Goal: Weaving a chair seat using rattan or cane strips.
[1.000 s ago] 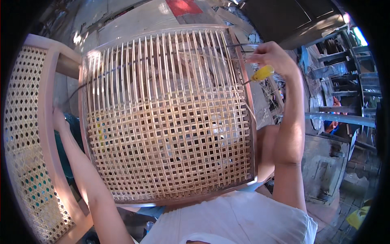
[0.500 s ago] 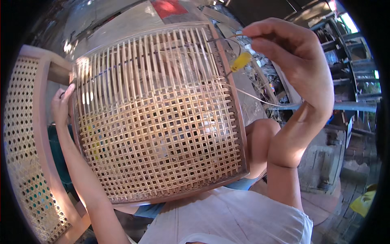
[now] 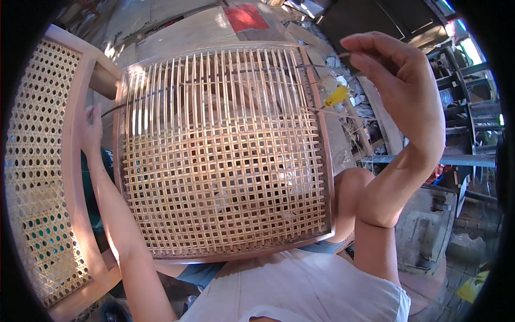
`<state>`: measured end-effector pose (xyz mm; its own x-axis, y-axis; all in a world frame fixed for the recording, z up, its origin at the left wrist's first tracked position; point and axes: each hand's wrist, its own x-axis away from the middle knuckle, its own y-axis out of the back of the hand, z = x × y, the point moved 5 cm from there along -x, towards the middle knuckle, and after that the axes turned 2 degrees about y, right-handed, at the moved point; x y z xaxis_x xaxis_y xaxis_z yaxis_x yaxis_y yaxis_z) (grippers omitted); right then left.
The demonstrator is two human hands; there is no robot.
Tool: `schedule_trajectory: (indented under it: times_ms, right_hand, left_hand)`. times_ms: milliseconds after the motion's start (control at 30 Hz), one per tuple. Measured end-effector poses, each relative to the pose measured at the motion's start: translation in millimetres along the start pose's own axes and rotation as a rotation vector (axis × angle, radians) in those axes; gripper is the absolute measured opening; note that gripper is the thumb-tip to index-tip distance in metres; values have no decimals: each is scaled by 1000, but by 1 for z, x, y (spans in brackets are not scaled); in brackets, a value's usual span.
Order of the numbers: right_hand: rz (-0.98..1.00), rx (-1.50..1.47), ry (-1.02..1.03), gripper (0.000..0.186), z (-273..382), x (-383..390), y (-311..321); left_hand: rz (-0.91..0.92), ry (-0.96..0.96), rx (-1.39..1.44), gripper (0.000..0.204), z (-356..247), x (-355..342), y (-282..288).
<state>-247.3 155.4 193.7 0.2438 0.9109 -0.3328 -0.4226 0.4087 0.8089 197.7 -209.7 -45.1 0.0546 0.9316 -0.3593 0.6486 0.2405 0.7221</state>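
A square wooden frame (image 3: 327, 204) with cane weaving (image 3: 220, 172) lies across my lap, woven squares in its lower part and parallel strands (image 3: 193, 86) in its upper part. A dark thin rod (image 3: 161, 91) runs crosswise through those strands. My left hand (image 3: 92, 126) is closed on its left end, just outside the frame. My right hand (image 3: 394, 80) is raised beyond the upper right corner, pinching a thin light-brown strand (image 3: 344, 55). A yellow-handled tool (image 3: 336, 96) stands in the frame's right rail, just below that hand.
A second frame with finished cane webbing (image 3: 37, 118) stands along my left. A red flat piece (image 3: 247, 17) lies beyond the work, with scraps and boards. Dark cabinets (image 3: 383, 24), a metal rack (image 3: 466, 123) and a worn grey panel (image 3: 424, 231) are at the right.
My right hand has risen and moved outward to the right of the frame. My left hand went up along the left rail, then shifted slightly outward with the rod's end.
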Motion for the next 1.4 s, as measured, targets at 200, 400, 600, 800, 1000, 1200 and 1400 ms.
schedule_trajectory:
  times_ms: [200,400,600,800,1000,1200,1400]
  right_hand:
    - [-239,-362,83,23,11,-1,-3]
    - [-270,-490,1,36,-8,-22,-37]
    - [-60,-503,-192,27,-11,-40,-66]
    - [41,-517,11,32,-17,-34,-78]
    - [-16,-477,17,26,-53,-39,-65]
    - [116,-185,-150,25,-73,-41,-79]
    - [99,-122,-118,26,-61,-39,-82]
  left_hand:
    - [414,-64,61,45,-62,19,-8]
    - [321,77,309,34,-58,14,-26]
    - [-25,208,742,33,81,-30,-2]
    - [285,75,122,54,46,-16,-24]
    - [412,-32,-85,46,-61,21,-13]
    - [318,96,529,40,-42,16,-11]
    - [130,119,329,34,12,5,-5]
